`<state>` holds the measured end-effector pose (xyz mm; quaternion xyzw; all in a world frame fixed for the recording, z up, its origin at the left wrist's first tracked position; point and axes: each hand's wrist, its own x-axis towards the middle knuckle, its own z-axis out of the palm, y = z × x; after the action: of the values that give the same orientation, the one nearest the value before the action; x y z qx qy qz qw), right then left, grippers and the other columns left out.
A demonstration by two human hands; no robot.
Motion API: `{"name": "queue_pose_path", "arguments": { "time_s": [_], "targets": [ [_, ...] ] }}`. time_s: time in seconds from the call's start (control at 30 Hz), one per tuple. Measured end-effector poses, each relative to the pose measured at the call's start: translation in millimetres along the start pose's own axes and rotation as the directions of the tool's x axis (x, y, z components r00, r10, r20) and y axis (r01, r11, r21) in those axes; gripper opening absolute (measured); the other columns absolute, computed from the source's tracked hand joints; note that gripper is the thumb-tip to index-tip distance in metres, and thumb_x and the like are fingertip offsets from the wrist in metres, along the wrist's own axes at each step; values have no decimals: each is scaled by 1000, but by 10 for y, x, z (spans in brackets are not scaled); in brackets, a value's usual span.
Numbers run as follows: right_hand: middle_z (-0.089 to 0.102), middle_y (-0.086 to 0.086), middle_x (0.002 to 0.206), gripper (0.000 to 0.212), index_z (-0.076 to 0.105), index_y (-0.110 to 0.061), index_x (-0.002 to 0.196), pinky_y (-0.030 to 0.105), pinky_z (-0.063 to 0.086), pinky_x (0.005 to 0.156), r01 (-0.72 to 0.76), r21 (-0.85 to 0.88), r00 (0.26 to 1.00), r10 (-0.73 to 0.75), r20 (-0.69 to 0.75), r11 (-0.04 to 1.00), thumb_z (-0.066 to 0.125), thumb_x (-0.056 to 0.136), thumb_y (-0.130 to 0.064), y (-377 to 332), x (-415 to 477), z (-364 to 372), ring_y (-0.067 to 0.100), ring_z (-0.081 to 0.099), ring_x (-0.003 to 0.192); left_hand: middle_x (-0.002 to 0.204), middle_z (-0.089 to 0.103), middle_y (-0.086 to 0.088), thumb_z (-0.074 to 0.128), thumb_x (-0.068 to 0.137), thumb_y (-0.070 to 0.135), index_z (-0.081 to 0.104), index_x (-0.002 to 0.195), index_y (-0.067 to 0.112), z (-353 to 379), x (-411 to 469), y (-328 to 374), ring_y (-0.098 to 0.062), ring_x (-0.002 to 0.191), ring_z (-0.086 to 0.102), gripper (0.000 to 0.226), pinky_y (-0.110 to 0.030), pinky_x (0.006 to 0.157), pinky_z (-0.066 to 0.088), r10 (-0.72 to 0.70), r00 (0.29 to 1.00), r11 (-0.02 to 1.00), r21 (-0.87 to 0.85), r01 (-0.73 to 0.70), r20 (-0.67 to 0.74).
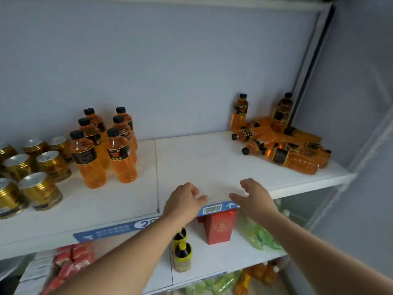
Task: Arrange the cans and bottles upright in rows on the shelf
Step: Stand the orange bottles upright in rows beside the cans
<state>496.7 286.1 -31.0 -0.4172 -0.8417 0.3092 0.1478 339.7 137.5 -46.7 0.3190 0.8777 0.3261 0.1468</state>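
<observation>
Six orange bottles (104, 150) stood upright in two rows at the shelf's left-middle, with gold cans (40, 173) upright in rows just to their left; the cans at the frame's left edge were cut off. Far right, a pile of bottles (282, 150) lay on their sides, overlapping so their number was hard to make out, and two more bottles (240, 111) stood behind them against the back wall. Both hands were at the front edge of the shelf (212, 162), between the two bottle groups and well apart from each. The left hand (182, 201) was empty, fingers loosely curled; the right hand (253, 196) was empty too, fingers half spread and thumb out. Whether either touched the board could not be told. The shelf was a white board with a seam beside the upright bottles, and a blue label strip (110, 231) ran along its front edge, its print blurred. Pale blue-grey panels closed the back and right side. On the board below sat a red box (219, 226), dark yellow-capped bottles (182, 252), green packets (261, 235) and red packets (72, 260), partly hidden by the forearms
</observation>
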Motion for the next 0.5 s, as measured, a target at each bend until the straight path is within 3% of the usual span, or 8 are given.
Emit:
{"name": "queue_pose_path", "arguments": {
  "time_s": [0.13, 0.23, 0.3, 0.4, 0.5],
  "targets": [
    [59, 0, 133, 58, 53, -18, 137, 31, 46, 88, -67, 31, 995, 69, -71, 997, 72, 89, -44, 579, -70, -482, 18, 58, 113, 115, 64, 7, 69, 88, 51, 63, 114, 23, 461, 5, 526, -14, 104, 63, 39, -33, 89, 52, 76, 996, 997, 4, -76, 54],
    [58, 0, 134, 59, 51, -15, 139, 29, 46, 75, -90, 21, 992, 92, -87, 996, 70, 90, -43, 858, -60, -721, 11, 57, 90, 114, 62, 7, 68, 89, 51, 62, 116, 23, 661, 71, 770, -14, 103, 62, 39, -33, 89, 52, 105, 990, 994, 8, -107, 92],
    [57, 0, 136, 60, 50, -15, 141, 28, 45, 71, -105, 21, 988, 107, -113, 994, 70, 91, -42, 996, 18, -839, 9, 57, 86, 114, 62, 6, 69, 89, 50, 61, 116, 22, 762, 192, 915, -14, 103, 62, 39, -34, 90, 53, 123, 987, 992, 10, -125, 100],
    [56, -1, 137, 60, 51, -17, 141, 28, 47, 74, -134, 38, 978, 139, -159, 990, 71, 90, -41, 1149, 176, -976, 11, 58, 89, 112, 63, 4, 70, 89, 48, 60, 115, 20, 892, 470, 1099, -15, 100, 63, 40, -35, 88, 54, 138, 985, 990, -20, -137, 105],
    [57, 0, 136, 57, 53, -19, 138, 30, 48, 89, -111, 2, 969, 109, -220, 994, 72, 89, -41, 1286, 410, -1078, 16, 58, 113, 109, 61, 3, 71, 88, 48, 56, 112, 21, 987, 838, 1226, -16, 97, 62, 39, -33, 82, 52, 147, 985, 989, -14, -147, 90]
  ]
}}
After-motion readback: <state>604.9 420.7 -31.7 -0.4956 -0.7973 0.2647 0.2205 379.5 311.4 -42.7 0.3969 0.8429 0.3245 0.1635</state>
